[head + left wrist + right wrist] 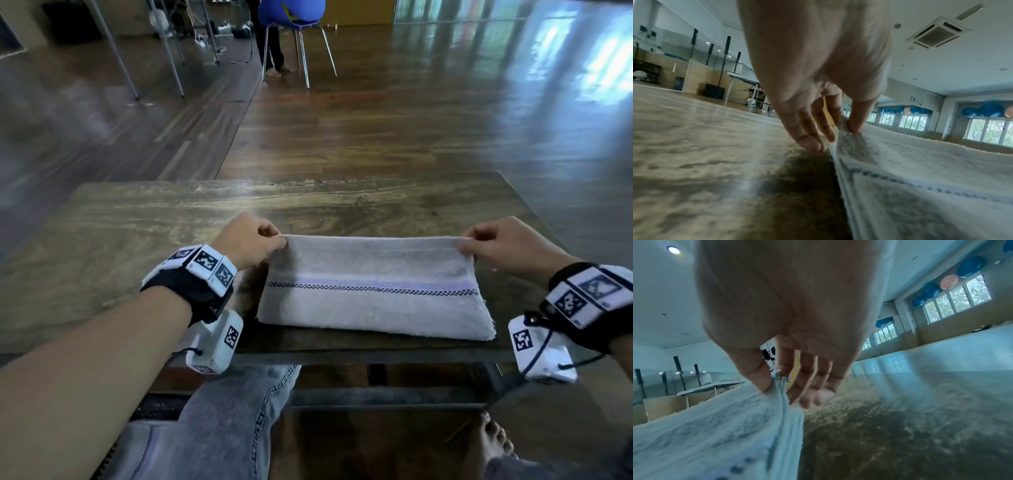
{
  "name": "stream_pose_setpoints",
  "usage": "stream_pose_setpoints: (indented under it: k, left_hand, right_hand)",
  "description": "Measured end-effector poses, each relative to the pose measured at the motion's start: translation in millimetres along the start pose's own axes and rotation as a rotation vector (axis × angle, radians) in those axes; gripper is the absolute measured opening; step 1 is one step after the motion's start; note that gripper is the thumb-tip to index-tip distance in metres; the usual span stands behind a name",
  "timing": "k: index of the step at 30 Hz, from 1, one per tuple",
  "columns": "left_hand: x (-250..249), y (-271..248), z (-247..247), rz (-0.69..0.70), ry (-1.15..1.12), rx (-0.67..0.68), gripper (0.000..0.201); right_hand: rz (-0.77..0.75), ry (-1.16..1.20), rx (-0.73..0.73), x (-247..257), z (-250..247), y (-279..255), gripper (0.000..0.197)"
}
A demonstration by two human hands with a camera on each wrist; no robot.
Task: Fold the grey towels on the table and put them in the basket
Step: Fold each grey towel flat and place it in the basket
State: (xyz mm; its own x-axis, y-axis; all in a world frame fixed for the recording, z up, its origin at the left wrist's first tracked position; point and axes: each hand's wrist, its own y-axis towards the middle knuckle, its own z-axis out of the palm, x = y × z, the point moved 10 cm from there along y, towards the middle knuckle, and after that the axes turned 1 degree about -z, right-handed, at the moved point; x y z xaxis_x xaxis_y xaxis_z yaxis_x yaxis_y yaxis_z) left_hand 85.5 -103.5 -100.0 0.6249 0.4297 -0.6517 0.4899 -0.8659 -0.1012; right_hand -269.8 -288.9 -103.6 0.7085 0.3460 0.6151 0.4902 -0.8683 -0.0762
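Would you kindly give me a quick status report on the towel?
Both hands, left and right, pinch far corners of grey towel. Towel on wooden table. No basket in view.

Daylight from windows (953, 301) at right; glare streaks on floor (565, 68). Head view soft, edges bowed. Wrist views blurred, bluish cast; dark shadow on worktop (803, 186) beneath each hand.

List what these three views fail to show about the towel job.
- Basket: outside every view.
- Towel underside and layer count: hidden by its top fold in the head view.
- Left hand and right hand fingertips: tucked behind the towel edge.
- Other towels: none in frame.
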Motion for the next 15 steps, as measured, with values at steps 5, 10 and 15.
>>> stream_pose_setpoints:
  k: [5, 10, 15]
  left_hand:
    - [-7, 10, 11, 0.036, 0.206, -0.019, 0.012]
    - [-14, 8, 10, 0.063, 0.219, -0.001, 0.008]
    - [-26, 1, 1, 0.103, 0.219, 0.001, 0.01]
  right_hand:
    - [0.006, -0.228, -0.016, 4, 14, 6, 0.022]
    - [-0.005, -0.301, -0.012, 14, 15, 2, 0.028]
    - [-0.033, -0.248, -0.025, 28, 7, -10, 0.006]
